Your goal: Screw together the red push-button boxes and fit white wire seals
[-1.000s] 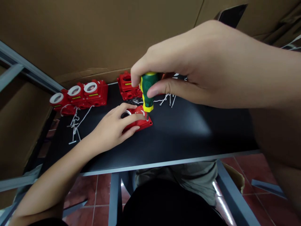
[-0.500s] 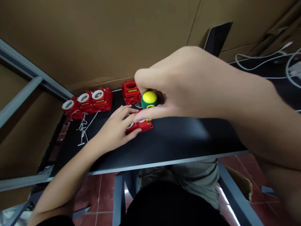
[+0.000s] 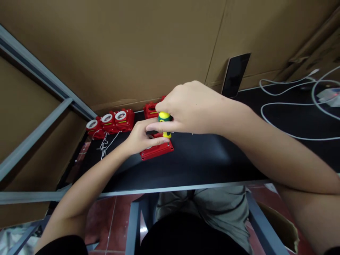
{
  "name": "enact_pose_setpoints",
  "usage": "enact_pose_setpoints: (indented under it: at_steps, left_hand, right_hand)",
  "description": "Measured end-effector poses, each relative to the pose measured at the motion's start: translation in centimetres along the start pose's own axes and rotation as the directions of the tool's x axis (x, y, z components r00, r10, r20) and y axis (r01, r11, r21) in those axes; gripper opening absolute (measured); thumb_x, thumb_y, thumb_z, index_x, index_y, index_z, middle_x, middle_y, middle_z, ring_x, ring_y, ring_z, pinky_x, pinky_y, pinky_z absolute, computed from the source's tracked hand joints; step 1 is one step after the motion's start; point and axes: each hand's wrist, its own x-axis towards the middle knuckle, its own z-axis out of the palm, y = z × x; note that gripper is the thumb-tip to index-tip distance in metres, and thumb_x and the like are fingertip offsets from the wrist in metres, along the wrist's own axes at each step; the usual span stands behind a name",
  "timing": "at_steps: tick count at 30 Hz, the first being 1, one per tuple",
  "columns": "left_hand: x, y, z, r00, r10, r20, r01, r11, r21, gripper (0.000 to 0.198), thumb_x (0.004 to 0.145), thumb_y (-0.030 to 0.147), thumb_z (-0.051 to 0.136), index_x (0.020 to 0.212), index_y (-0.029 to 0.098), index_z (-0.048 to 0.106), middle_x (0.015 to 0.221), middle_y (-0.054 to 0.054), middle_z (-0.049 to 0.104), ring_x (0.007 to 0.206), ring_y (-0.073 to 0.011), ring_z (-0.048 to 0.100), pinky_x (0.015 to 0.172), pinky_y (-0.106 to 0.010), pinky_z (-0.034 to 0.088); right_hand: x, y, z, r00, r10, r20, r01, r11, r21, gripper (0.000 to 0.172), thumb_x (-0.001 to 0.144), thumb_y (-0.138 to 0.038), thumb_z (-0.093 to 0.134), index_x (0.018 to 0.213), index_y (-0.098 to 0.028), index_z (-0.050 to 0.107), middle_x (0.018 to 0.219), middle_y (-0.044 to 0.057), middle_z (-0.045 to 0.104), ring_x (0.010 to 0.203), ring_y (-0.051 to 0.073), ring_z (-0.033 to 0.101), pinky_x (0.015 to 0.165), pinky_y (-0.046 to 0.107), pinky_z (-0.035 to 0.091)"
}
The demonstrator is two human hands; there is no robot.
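The right hand (image 3: 196, 109) holds the screwdriver (image 3: 164, 118) upright on the red housing (image 3: 156, 150), fingers closed around it. From eight o'clock, the left hand (image 3: 140, 138) clamps the housing to the tabletop (image 3: 202, 159), steadying it.

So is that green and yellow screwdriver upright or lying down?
Upright: the right hand holds the screwdriver yellow cap up, pointing down at the red box, which the left hand holds. Its tip is hidden.

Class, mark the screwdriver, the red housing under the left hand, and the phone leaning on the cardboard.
screwdriver (image 3: 164, 117), head view, yellow-green handle top.
red housing (image 3: 158, 150), head view, near side wall.
phone (image 3: 236, 75), head view, dark screen middle.
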Motion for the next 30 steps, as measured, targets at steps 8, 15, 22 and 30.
enact_pose_setpoints:
  at_steps: [8,15,22,30]
  left_hand:
    - [-1.1,0.9,-0.2,0.999,0.034,0.037,-0.038,0.994,0.102,0.027,0.109,0.044,0.077,0.111,0.019,0.086,0.104,-0.008,0.089,0.085,-0.0204,0.080,0.071,-0.028,0.062]
    - [-1.2,0.2,-0.3,0.995,0.012,0.097,-0.022,0.994,0.105,0.034,0.111,0.050,0.073,0.122,0.021,0.088,0.115,-0.010,0.091,0.100,-0.0271,0.086,0.090,-0.039,0.072]
    - [-2.2,-1.9,-2.8,0.937,-0.134,0.322,0.092,0.986,0.143,0.075,0.092,0.054,0.096,0.153,0.018,0.073,0.158,-0.020,0.077,0.144,-0.0396,0.076,0.127,-0.055,0.062]
    - [-2.4,-2.4,-3.0,0.885,-0.192,0.424,0.158,0.981,0.114,0.066,0.094,0.041,0.087,0.155,0.021,0.070,0.155,-0.014,0.080,0.140,-0.0364,0.080,0.120,-0.049,0.065]
  right_hand:
    - [1.9,2.9,1.0,0.950,-0.276,-0.148,0.264,0.450,0.853,0.036,0.113,-0.051,0.076,0.122,-0.017,0.078,0.122,0.009,0.084,0.108,0.019,0.076,0.092,0.030,0.060]
    - [5.6,1.2,5.9,0.880,-0.419,-0.224,0.185,-0.134,0.974,0.068,0.105,-0.072,0.085,0.070,-0.021,0.057,0.057,-0.005,0.058,0.048,0.007,0.050,0.053,0.021,0.044]
    - [4.2,-0.6,6.3,0.975,-0.128,-0.183,0.187,0.018,0.982,0.066,0.107,-0.069,0.080,0.072,-0.026,0.045,0.061,-0.009,0.042,0.053,0.009,0.041,0.056,0.026,0.039]
    - [0.0,0.5,-0.1,0.948,-0.309,0.070,0.203,0.762,0.615,0.016,0.105,-0.014,0.057,0.113,-0.024,0.066,0.123,0.007,0.072,0.105,0.020,0.065,0.090,0.034,0.052]
